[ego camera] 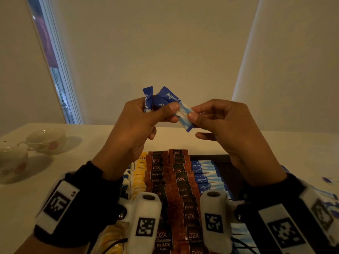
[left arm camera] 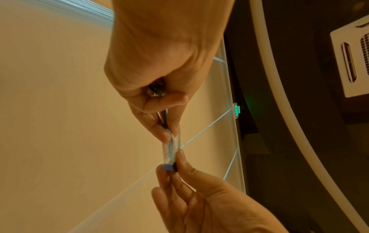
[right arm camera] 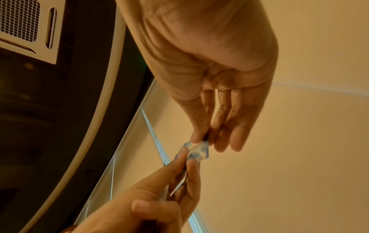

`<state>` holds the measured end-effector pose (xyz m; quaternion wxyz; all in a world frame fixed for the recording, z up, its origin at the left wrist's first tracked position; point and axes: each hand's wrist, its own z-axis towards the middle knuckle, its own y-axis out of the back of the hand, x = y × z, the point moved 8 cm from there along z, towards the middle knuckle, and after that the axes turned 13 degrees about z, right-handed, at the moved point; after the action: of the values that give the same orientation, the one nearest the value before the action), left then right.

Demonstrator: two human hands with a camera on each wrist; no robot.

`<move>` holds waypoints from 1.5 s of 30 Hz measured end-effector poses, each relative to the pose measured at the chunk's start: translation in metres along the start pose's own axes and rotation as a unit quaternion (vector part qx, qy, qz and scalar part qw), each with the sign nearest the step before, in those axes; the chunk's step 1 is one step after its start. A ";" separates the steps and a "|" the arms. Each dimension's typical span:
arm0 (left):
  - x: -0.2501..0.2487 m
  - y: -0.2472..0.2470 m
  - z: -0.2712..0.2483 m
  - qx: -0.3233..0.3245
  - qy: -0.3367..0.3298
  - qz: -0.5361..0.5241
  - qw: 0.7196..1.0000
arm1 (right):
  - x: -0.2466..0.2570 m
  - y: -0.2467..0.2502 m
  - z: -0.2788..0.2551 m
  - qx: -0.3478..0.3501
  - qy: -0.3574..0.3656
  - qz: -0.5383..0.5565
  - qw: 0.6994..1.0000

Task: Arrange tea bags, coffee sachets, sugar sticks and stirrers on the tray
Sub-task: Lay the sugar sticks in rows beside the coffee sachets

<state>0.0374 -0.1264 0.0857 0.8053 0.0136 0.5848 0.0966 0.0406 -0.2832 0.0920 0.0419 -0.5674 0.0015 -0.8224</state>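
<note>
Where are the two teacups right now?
In the head view the two teacups stand at the far left of the white table, side by side, well left of the tray and its sachets.

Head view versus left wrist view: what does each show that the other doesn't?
Only the head view shows the tray with rows of coffee sachets, yellow tea bags and two cups. Only the left wrist view shows the green exit sign and ceiling vent. Both show the left hand and right hand pinching one blue sugar stick.
</note>
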 end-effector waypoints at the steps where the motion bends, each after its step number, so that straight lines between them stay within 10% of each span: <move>1: 0.001 0.000 0.000 -0.001 0.003 -0.002 1.000 | -0.001 0.000 0.000 0.002 -0.008 0.006 1.000; 26: 0.005 0.009 0.004 -0.045 0.003 0.017 0.999 | -0.011 -0.008 0.001 -0.016 0.027 -0.106 0.994; 45: -0.012 -0.003 -0.011 0.000 0.023 0.055 0.998 | 0.001 0.077 -0.041 -0.038 -0.119 -0.185 0.975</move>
<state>0.0233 -0.1323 0.0933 0.7854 0.0434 0.6013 0.1405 0.0065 -0.3617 0.0746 -0.1325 -0.6530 -0.0771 -0.7417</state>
